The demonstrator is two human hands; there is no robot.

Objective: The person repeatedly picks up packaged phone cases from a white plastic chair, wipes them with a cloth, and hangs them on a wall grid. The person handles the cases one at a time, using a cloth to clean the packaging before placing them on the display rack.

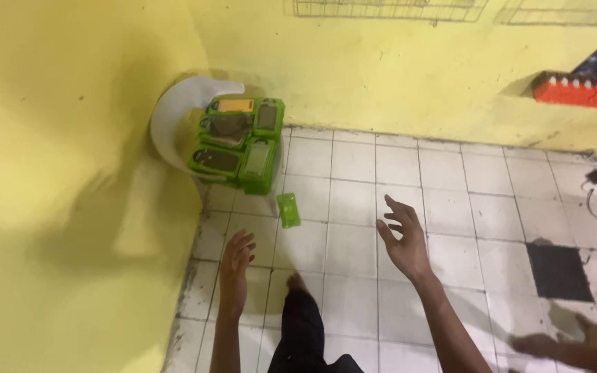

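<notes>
A yellow wall [57, 173] closes the left edge. In the corner, a white chair [174, 114] carries stacked green cases [240, 141]. One loose green case [288, 210] lies on the tiled floor [492, 207], just ahead of both hands. The left hand [235, 266] hangs slack, empty. The right hand [402, 238] is spread wide, holding nothing. Bare tiles stretch rightward to a red tray [575, 90] on the far wall.

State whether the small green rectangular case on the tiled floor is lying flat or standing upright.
Lying flat: the small green rectangular case shows its broad face upward on the white tiled floor.
</notes>
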